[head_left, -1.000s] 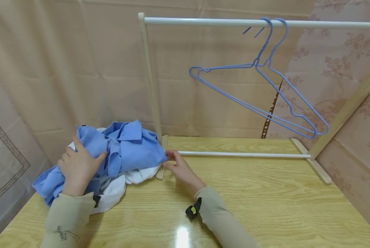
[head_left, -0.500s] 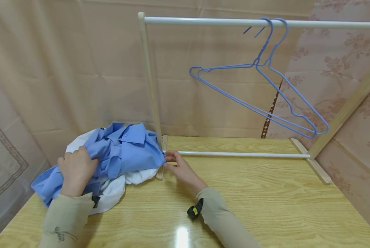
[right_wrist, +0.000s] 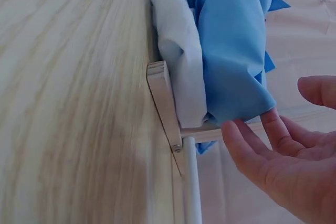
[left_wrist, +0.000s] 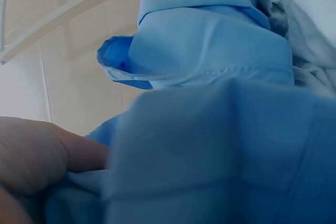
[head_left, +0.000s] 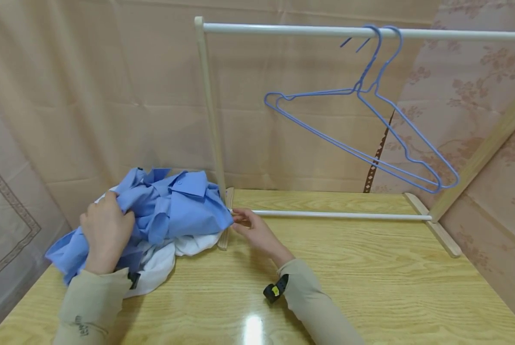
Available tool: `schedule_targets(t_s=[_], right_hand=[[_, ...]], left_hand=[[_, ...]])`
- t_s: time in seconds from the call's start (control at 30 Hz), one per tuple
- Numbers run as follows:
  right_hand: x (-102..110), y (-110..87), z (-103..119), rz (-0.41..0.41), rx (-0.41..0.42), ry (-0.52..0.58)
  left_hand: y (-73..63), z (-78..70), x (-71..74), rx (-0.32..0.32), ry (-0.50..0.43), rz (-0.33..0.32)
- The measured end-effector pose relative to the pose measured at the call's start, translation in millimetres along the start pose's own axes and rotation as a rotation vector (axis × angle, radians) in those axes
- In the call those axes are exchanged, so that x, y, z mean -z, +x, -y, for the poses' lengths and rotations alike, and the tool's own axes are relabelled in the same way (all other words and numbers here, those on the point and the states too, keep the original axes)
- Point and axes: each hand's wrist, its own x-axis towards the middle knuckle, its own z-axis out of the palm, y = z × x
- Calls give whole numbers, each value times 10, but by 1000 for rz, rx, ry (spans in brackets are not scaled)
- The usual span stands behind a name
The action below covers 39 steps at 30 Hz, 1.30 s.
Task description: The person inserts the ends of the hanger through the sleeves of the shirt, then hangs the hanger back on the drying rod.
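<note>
A crumpled blue button-up shirt (head_left: 188, 211) lies on top of a white garment (head_left: 156, 275) at the table's left side. My left hand (head_left: 106, 232) grips a fold of the shirt near its left part. In the left wrist view, the hand (left_wrist: 37, 153) shows at the lower left, its fingertips hidden by blue cloth (left_wrist: 210, 45). My right hand (head_left: 259, 235) is at the shirt's right end. The right wrist view shows this hand (right_wrist: 294, 163) with extended fingers touching the cloth's edge, its thumb (right_wrist: 317, 90) apart from the cloth.
A garment rack with a white top rail (head_left: 283, 30) and a lower bar (head_left: 339, 214) stands on the wooden table (head_left: 369, 278). Two blue wire hangers (head_left: 326, 139) hang from the rail. Its left post (head_left: 210, 105) rises behind the shirt. Curtains hang behind.
My left hand has gone from lying spread on the shirt to gripping it. The cloth near that hand has shifted and bunched. My right hand has stayed almost in place at the shirt's end.
</note>
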Motion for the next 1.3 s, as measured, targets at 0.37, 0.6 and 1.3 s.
schedule_targets(t_s=[0.37,0.6,1.3], right_hand=[[-17,-3,41,-20,-11,-1],[-27,-14,73,-22,-25,-120],[45,-106,291,-114,-10,-233]], left_hand=[[-53,-165,120,11,-162,-240],[-127,-253,222,-110,-248,-412],[-293,-465,474,-253,-479,-683]])
